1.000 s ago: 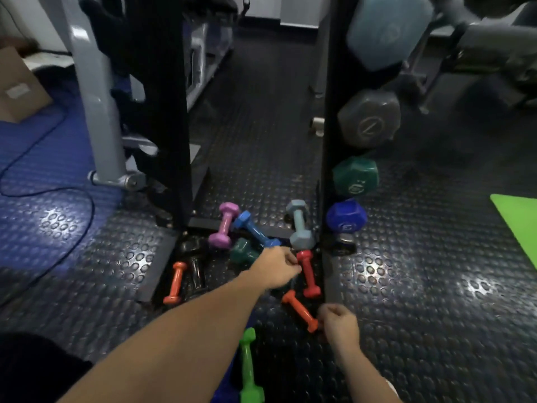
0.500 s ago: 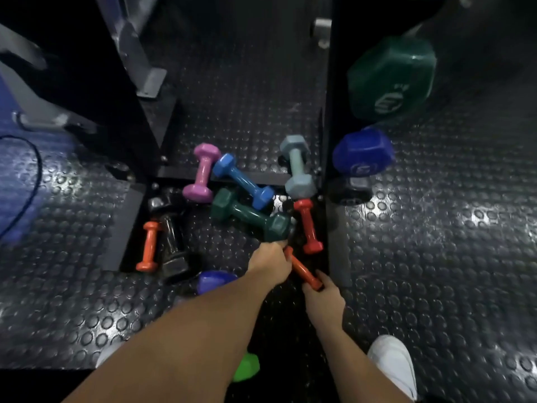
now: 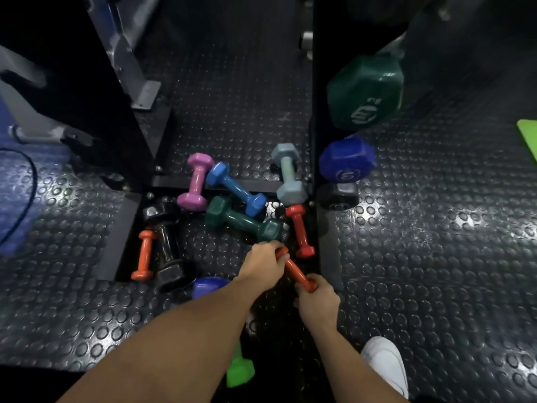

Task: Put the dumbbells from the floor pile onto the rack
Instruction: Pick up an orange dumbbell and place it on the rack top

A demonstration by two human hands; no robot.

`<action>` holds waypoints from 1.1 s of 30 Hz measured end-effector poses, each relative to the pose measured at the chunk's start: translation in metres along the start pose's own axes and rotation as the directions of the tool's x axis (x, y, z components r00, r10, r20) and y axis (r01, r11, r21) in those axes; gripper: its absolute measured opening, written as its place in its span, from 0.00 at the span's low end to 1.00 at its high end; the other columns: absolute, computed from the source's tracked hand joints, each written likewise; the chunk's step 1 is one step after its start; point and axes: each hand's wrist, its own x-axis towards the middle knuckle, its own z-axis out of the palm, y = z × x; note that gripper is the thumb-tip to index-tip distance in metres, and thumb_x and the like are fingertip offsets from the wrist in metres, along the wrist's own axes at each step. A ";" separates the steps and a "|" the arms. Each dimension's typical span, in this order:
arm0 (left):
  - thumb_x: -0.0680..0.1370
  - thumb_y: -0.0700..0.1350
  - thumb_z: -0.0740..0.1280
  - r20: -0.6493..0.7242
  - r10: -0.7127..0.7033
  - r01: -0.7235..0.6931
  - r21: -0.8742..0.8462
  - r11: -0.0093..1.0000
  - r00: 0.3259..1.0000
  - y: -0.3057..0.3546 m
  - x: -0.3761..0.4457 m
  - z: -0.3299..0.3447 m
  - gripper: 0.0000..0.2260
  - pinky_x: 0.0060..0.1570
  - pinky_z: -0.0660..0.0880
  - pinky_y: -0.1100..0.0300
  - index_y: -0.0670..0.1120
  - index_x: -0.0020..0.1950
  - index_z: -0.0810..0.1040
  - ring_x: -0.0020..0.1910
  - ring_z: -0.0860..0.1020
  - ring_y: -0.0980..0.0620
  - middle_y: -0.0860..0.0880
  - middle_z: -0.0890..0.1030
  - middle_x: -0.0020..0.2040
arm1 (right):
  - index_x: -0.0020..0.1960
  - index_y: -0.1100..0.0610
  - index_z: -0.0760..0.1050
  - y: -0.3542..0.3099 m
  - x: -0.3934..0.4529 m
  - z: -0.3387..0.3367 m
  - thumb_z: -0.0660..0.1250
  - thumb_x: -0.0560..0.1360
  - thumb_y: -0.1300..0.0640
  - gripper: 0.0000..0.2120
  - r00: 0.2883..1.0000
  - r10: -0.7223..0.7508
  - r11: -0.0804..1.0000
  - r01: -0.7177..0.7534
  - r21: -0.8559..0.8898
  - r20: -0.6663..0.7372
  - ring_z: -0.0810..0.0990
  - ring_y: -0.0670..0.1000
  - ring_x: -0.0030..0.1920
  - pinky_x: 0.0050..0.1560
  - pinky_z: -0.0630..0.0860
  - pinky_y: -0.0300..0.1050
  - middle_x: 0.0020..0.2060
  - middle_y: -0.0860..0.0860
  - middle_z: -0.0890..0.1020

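Beside the black rack upright (image 3: 315,158), low at its foot, both hands grip one small orange dumbbell (image 3: 295,270) that lies slantwise on the studded floor (image 3: 436,257). The left hand (image 3: 263,264) is curled over its far end and the right hand (image 3: 318,301) is curled round its near end; only the bar between them shows.

Just beyond it, touching the upright's base, lies a red dumbbell (image 3: 299,231). Farther out from the upright sit a dark green dumbbell (image 3: 242,221), a blue dumbbell (image 3: 235,189), a pink dumbbell (image 3: 196,181) and a pale grey dumbbell (image 3: 289,174), packed close, the blue and pink ones lying over the rack's floor bar (image 3: 174,183). Well left of the upright are a black dumbbell (image 3: 167,245) and a second orange dumbbell (image 3: 144,255) side by side. A purple dumbbell (image 3: 209,286) and a lime dumbbell (image 3: 239,369) are partly hidden under the left forearm.

On the upright's other side hang a large green dumbbell (image 3: 366,93), a purple racked dumbbell (image 3: 347,159) and a black racked dumbbell (image 3: 338,196). A white shoe (image 3: 386,365) stands near the right forearm.
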 end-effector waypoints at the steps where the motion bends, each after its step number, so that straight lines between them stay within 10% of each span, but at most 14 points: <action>1: 0.80 0.53 0.67 -0.012 0.013 -0.013 0.001 1.000 1.000 0.008 -0.003 -0.009 0.15 0.58 0.79 0.49 0.51 0.65 0.79 0.54 0.81 0.46 0.48 0.81 0.58 | 0.57 0.49 0.81 -0.006 -0.002 -0.005 0.70 0.75 0.54 0.10 1.000 -0.026 1.000 0.026 -0.002 -0.005 0.85 0.51 0.39 0.49 0.83 0.52 0.37 0.47 0.84; 8: 0.80 0.54 0.67 -0.198 0.114 -0.122 -0.030 0.992 0.974 0.058 -0.021 -0.083 0.12 0.51 0.80 0.52 0.51 0.60 0.81 0.46 0.82 0.48 0.49 0.83 0.48 | 0.55 0.49 0.83 -0.079 -0.024 -0.057 0.69 0.76 0.55 0.09 0.970 -0.231 0.973 0.232 0.007 -0.071 0.82 0.51 0.45 0.53 0.79 0.47 0.39 0.48 0.85; 15: 0.77 0.53 0.69 -0.452 0.270 -0.322 -0.040 0.946 0.850 0.131 -0.061 -0.186 0.13 0.54 0.78 0.54 0.49 0.58 0.83 0.50 0.83 0.46 0.47 0.85 0.51 | 0.48 0.48 0.83 -0.178 -0.082 -0.125 0.69 0.75 0.58 0.07 0.881 -0.418 0.898 0.438 0.049 -0.219 0.76 0.44 0.35 0.34 0.67 0.31 0.32 0.41 0.78; 24: 0.76 0.54 0.71 -0.699 0.432 -0.582 0.027 0.813 0.570 0.233 -0.136 -0.319 0.13 0.53 0.79 0.51 0.49 0.56 0.84 0.47 0.83 0.50 0.50 0.84 0.48 | 0.57 0.50 0.82 -0.296 -0.163 -0.229 0.71 0.77 0.55 0.08 0.642 -0.674 0.693 0.721 -0.012 -0.365 0.77 0.38 0.38 0.37 0.69 0.25 0.39 0.46 0.82; 33: 0.76 0.58 0.70 -0.832 0.506 -0.736 0.195 0.648 0.225 0.331 -0.225 -0.431 0.15 0.50 0.80 0.56 0.50 0.57 0.82 0.44 0.82 0.54 0.52 0.83 0.47 | 0.64 0.52 0.81 -0.409 -0.248 -0.334 0.68 0.80 0.53 0.14 0.306 -0.777 0.455 0.877 -0.154 -0.550 0.81 0.53 0.55 0.56 0.72 0.42 0.53 0.55 0.84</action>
